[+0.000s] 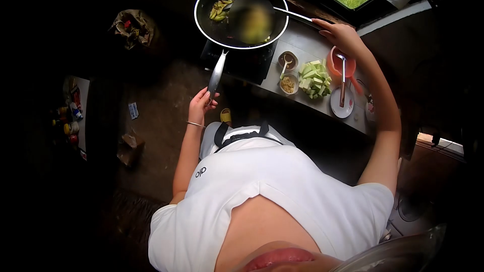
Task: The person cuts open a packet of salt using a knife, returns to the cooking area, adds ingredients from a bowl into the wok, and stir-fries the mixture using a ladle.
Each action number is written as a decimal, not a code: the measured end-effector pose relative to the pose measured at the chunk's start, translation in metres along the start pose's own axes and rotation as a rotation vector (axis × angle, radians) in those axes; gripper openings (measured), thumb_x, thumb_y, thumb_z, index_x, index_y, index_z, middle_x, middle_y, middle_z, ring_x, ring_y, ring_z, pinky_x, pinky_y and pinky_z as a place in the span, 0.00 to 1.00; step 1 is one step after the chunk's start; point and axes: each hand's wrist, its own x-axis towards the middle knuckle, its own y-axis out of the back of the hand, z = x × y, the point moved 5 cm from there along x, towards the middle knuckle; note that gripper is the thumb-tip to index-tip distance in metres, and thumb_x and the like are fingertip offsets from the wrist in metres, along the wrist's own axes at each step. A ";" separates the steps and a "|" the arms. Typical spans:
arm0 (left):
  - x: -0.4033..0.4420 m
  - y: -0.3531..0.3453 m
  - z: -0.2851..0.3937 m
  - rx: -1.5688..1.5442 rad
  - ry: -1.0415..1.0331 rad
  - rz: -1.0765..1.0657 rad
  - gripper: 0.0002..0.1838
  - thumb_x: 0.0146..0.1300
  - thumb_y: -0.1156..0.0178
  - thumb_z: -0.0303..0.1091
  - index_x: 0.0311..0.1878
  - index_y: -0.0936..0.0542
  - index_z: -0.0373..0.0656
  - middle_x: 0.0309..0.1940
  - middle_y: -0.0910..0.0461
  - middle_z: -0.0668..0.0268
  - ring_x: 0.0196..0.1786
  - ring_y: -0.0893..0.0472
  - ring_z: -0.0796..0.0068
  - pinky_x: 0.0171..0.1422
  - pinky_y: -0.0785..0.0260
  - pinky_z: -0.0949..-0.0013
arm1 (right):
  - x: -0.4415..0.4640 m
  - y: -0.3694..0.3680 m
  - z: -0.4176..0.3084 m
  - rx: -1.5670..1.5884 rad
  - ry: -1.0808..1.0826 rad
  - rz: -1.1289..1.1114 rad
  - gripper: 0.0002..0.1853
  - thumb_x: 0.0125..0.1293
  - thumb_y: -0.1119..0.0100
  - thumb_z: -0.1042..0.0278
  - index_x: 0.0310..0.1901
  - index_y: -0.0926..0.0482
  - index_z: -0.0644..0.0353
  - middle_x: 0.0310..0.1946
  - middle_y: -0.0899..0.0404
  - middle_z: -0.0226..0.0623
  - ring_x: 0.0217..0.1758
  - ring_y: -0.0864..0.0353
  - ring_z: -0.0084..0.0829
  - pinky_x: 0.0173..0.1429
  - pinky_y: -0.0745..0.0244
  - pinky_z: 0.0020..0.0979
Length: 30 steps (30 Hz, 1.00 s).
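Bench [298, 39]: pale top, running beneath the window. Wok [214, 34] at its far end, over a black cooktop [241, 65]; green-yellow pieces [218, 12] visible at the wok's left side, the middle of its contents blurred.

Right hand [338, 34]: grasping the handle end of a long utensil [293, 14], fingers fairly straight and only slightly bent; exact thumb placement cannot be told. Utensil shaft crosses the wok's right rim; its working end is lost in the blur.

Left hand [204, 102]: grasping the wok handle [217, 73] near its free end, fingers curled around. Bangle [195, 124] at the wrist.

Pile of cut pale-green pieces [315, 79] beside the orange bowl [331, 66]. A ladle [343, 83] spans from that bowl to a white plate [336, 105]. Smallest: two little bowls near the pile, one with a white spoon [284, 68], the other with yellowish bits [288, 84].
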 end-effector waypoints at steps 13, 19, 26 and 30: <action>-0.002 -0.001 -0.001 -0.004 0.010 -0.010 0.21 0.66 0.48 0.35 0.61 0.32 0.36 0.42 0.19 0.58 0.33 0.21 0.80 0.37 0.28 0.78 | -0.063 0.055 -0.001 0.033 -0.157 -0.086 0.22 0.64 0.45 0.62 0.61 0.29 0.40 0.29 0.21 0.43 0.32 0.21 0.40 0.38 0.27 0.37; -0.002 0.000 -0.003 -0.015 0.018 -0.004 0.22 0.66 0.47 0.35 0.61 0.32 0.36 0.43 0.19 0.59 0.32 0.21 0.80 0.37 0.28 0.77 | -0.049 0.158 -0.006 -0.148 0.009 -0.163 0.23 0.54 0.37 0.70 0.55 0.23 0.46 0.29 0.19 0.41 0.32 0.20 0.37 0.37 0.27 0.35; -0.001 0.000 -0.005 -0.036 0.000 -0.009 0.22 0.66 0.47 0.35 0.61 0.32 0.37 0.42 0.19 0.59 0.32 0.21 0.80 0.37 0.27 0.77 | 0.017 0.122 -0.050 -0.343 0.026 -0.225 0.22 0.57 0.39 0.67 0.55 0.24 0.45 0.28 0.20 0.40 0.31 0.19 0.39 0.38 0.26 0.38; 0.000 0.000 -0.006 -0.033 -0.006 -0.019 0.22 0.66 0.48 0.35 0.61 0.32 0.37 0.42 0.19 0.59 0.32 0.21 0.79 0.36 0.27 0.77 | 0.025 0.081 -0.016 -0.372 -0.018 -0.049 0.23 0.61 0.42 0.62 0.60 0.28 0.44 0.28 0.20 0.43 0.32 0.20 0.41 0.39 0.26 0.39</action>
